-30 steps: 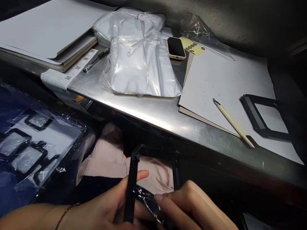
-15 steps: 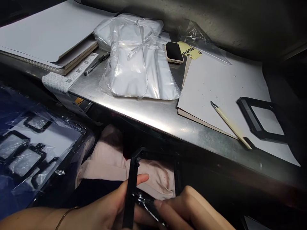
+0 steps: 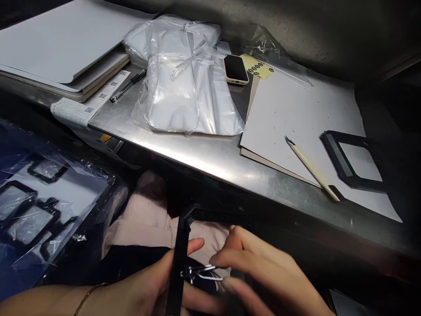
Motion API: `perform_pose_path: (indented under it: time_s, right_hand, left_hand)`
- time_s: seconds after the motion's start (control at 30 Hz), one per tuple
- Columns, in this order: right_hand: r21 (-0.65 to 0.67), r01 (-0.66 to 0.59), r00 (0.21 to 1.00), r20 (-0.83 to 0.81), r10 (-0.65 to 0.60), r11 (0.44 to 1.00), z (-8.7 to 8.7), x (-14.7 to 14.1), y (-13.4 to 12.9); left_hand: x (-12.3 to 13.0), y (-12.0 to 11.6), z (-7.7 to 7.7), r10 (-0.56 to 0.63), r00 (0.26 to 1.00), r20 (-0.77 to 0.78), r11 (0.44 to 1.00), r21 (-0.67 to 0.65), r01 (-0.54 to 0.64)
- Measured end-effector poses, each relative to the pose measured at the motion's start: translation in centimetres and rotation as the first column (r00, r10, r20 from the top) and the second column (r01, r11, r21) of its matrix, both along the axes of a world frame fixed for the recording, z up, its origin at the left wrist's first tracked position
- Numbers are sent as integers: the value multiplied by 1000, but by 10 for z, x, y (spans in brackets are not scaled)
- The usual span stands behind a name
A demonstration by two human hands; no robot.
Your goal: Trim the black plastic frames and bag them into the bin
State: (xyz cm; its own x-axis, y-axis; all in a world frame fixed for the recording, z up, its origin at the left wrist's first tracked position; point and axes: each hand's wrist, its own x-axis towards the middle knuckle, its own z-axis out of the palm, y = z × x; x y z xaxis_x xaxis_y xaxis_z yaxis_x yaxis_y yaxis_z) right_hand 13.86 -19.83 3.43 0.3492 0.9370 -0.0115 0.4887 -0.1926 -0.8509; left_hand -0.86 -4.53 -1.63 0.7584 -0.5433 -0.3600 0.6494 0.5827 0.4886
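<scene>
1. One view, head: left hand [image 3: 148, 281] closed around one side bar of a black frame [image 3: 177, 263], held in front of the bench [image 3: 210, 162], below its edge.
2. Right hand [image 3: 263, 259]: thumb and fingers on the parted levers of a clipper [image 3: 204, 270]; nose at the bar's inner side, contact unclear.
3. Bench, right: knife [image 3: 311, 166] and second frame [image 3: 342, 169] on white card [image 3: 296, 114].
4. Bench, middle: phone [image 3: 236, 70] beside a clear bag [image 3: 177, 87]; pen [image 3: 128, 85] on the bag's other side.
</scene>
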Motion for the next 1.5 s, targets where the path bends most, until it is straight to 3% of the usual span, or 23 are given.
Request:
perform_pose_path:
  time_s: [0.07,0.13,0.23,0.33,0.4,0.47,0.53,0.6,0.67,0.77,0.83,0.9,1.0,1.1,1.17,1.23,1.3,1.37,1.4,1.5]
  right_hand:
    - [-1,61,968,-243,-59,998,-3,13,-3]
    - [27,198,911,-373,-174,980,-9,24,-10]
    - [-8,417,819,-430,-379,909,-22,30,-26]
    - [-85,579,670,-516,-534,811,-41,24,-43]
    - [-124,576,581,-633,-511,808,-53,13,-48]
    - [-163,509,507,-736,-447,845,-60,1,-49]
    - [-197,467,481,-762,-434,862,-63,-7,-47]
    - [-190,466,566,-686,-456,864,-61,-6,-47]
    - [-110,436,743,-516,-426,893,-55,8,-49]
    - [40,204,928,-325,-181,978,-40,42,-53]
    - [45,-48,950,-306,60,998,-26,60,-49]
    - [-34,-258,919,-319,234,966,-15,68,-38]
    - [-136,-374,890,-330,314,918,-6,69,-19]
    - [-158,-416,880,-318,353,896,-7,68,-8]
    - [-143,-422,879,-307,366,895,-7,70,-8]
    - [-89,-305,921,-279,270,948,-4,70,-14]
    - [-27,-8,984,-179,3,1000,0,65,-21]
    - [32,272,962,-19,-272,962,2,53,-27]
    - [56,329,941,66,-332,943,2,44,-29]
    - [114,212,934,268,-235,971,-6,15,-30]
  left_hand:
    - [-1,0,3,40,999,-13,999,25,-39]
    - [0,1,9,76,995,-66,995,76,-71]
    - [3,2,13,97,987,-127,991,103,-84]
    - [5,1,12,181,975,-130,983,7,-182]
    - [7,-2,9,277,955,-108,956,-64,-285]
    - [10,-5,7,353,934,-49,928,-110,-356]
    - [12,-7,6,411,912,7,902,-149,-406]
    - [13,-7,4,426,904,28,897,-143,-419]
    - [14,-2,1,338,940,49,939,-81,-334]
    - [18,12,-4,129,984,123,991,-57,-123]
    - [25,21,-6,53,987,153,995,-95,-39]
    - [36,27,-6,-21,988,152,995,-92,36]
    - [55,32,-4,-188,976,107,978,-69,196]
    - [70,34,-4,-258,965,41,964,-48,260]
    - [72,34,-4,-261,963,67,964,-30,263]
    - [67,32,-3,-229,968,105,971,-48,235]
    - [56,27,0,-102,988,115,992,-59,109]
    - [42,20,4,62,992,112,998,-38,-58]
    - [36,17,6,126,985,122,992,-16,-125]
    - [20,6,9,151,978,146,984,73,-163]
